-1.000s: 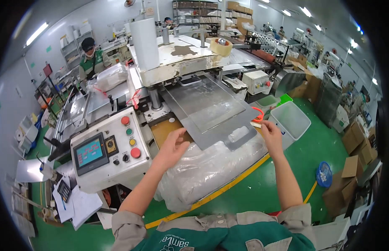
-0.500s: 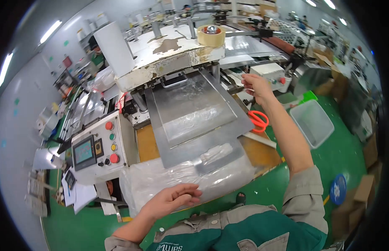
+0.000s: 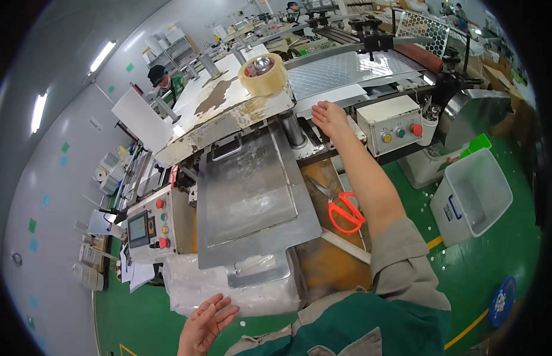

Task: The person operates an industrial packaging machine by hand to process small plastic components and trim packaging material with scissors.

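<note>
My right hand [image 3: 331,120] reaches forward past the press's right metal post, its fingers loosely stretched and nothing visible in them. Close beyond its fingertips lies the edge of a white sheet [image 3: 335,95]. Low at the front, my left hand [image 3: 209,323] hovers with fingers apart and holds nothing, near a bundle of clear plastic film [image 3: 190,282]. A grey metal plate [image 3: 305,224] with a cut-out grip slides out from under the press head [image 3: 228,113]. On it rests a thinner metal sheet [image 3: 252,196] with a wire handle. Scissors [image 3: 345,212] with orange handles lie right of the plate.
A roll of clear tape [image 3: 263,75] sits on the press head. Button panels stand at left [image 3: 151,228] and right [image 3: 390,124]. A translucent bin [image 3: 472,196] stands on the green floor at right. A co-worker in a dark cap [image 3: 163,83] is at the back left.
My view has turned, shifting the scene. My right hand has moved farther forward, closer to the white sheet. My left hand's fingers have spread, and it appears lower and farther left.
</note>
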`<state>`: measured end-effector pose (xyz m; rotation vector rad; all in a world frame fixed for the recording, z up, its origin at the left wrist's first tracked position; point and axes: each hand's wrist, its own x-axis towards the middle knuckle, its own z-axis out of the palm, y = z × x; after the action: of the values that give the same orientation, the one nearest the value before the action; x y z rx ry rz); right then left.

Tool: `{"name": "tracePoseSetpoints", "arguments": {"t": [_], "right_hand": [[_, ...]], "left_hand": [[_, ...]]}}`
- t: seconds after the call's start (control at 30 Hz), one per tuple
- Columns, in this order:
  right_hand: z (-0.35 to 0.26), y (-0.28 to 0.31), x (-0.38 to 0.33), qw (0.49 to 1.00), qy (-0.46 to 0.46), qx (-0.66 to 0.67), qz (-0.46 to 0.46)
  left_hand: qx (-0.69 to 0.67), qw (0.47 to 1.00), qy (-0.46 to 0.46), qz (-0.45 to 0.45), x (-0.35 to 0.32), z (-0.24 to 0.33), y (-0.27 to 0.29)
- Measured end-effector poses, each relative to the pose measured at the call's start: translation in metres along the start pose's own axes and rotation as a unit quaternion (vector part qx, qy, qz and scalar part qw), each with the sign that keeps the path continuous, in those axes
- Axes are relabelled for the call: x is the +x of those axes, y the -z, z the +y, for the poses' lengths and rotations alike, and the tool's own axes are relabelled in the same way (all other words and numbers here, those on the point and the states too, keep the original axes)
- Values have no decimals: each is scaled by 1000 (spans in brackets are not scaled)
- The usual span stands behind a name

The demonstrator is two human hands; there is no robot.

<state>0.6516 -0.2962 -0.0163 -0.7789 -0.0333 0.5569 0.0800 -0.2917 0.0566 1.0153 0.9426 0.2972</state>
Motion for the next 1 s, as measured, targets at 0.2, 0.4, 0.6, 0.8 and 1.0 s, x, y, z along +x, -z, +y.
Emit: {"name": "tracePoseSetpoints", "arguments": {"t": [0.2, 0.4, 0.6, 0.8, 1.0], "right_hand": [[0, -20, 58, 988, -15, 153, -10], [-1, -54, 75, 974, -52, 211, 66], [-17, -59, 73, 953, -83, 271, 105], [-25, -52, 84, 945, -115, 288, 105], [-7, -52, 120, 933, -123, 326, 90]], "left_hand": [[-68, 992, -10, 110, 4, -3, -33], [-104, 981, -17, 160, 11, -3, -54], [-92, 988, -18, 122, 27, -13, -47], [22, 958, -35, 283, 31, -11, -84], [616, 761, -14, 204, 71, -12, -49]]}}
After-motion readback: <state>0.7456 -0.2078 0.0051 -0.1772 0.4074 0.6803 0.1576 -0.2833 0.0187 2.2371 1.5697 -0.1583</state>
